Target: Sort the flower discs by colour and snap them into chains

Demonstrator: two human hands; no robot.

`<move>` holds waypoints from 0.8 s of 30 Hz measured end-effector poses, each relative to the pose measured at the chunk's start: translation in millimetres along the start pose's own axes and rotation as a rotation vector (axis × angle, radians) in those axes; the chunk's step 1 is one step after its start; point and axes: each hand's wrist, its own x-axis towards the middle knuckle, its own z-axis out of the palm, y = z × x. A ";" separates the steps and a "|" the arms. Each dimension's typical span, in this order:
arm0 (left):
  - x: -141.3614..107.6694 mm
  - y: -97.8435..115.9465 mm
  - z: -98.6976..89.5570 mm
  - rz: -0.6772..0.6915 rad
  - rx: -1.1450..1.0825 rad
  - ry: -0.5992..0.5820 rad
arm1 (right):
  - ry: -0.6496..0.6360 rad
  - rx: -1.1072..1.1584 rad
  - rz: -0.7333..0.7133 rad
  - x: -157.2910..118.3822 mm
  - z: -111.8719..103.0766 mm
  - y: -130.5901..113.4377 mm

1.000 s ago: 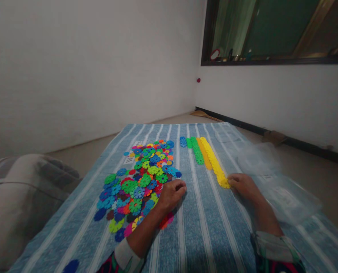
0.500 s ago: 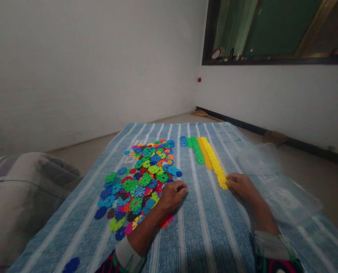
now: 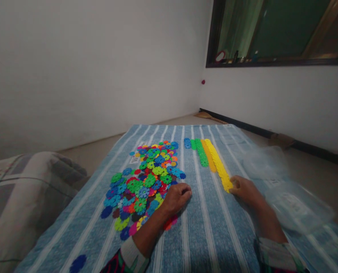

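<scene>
My right hand (image 3: 244,189) is at the near end of a long row of overlapping yellow notched discs (image 3: 218,163), with thumb and forefinger pinched on the last yellow disc. Closed, with its fingers curled in, my left hand (image 3: 176,199) rests at the right edge of a pile of mixed-colour notched discs (image 3: 149,180). Whatever it may hold is hidden. Left of the yellow row lie an orange row (image 3: 210,157), a green row (image 3: 201,153), a short green row (image 3: 193,144) and a short blue row (image 3: 187,143).
A striped blue cloth (image 3: 197,235) covers the surface. Clear plastic bags (image 3: 299,206) lie at the right. One dark blue disc (image 3: 78,263) sits apart at the front left. A printed label (image 3: 134,158) shows beside the pile. Grey fabric (image 3: 44,201) bulges at the left.
The whole view has shifted slightly, so everything appears a little further right and lower. Both hands keep nearly the same places beside the discs.
</scene>
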 end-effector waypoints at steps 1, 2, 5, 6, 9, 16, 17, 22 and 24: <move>-0.1 -0.7 0.2 0.003 0.005 -0.001 | 0.002 0.000 0.002 0.3 0.8 0.2; -0.2 -1.2 0.3 0.008 0.009 -0.002 | 0.005 0.002 0.004 0.5 1.7 0.8; -0.9 -1.4 0.1 0.028 0.022 0.002 | 0.014 0.008 0.001 0.8 4.0 4.4; -1.2 -1.1 0.1 0.031 0.024 0.005 | 0.018 0.008 -0.006 0.7 4.4 5.9; -1.8 -0.3 0.4 0.033 0.014 0.011 | 0.055 -0.006 -0.019 0.2 3.5 8.9; 2.1 3.1 -12.2 0.063 0.040 0.050 | 0.140 0.078 -0.106 0.4 15.5 -30.2; 3.4 3.4 -16.4 0.063 0.046 0.063 | 0.108 0.109 -0.140 0.9 21.0 -41.7; 13.3 -2.1 -40.7 0.031 0.053 0.131 | -0.041 0.193 -0.269 9.1 50.5 -95.1; 20.0 -7.7 -52.1 0.008 0.100 0.154 | -0.069 0.244 -0.304 16.2 59.9 -110.0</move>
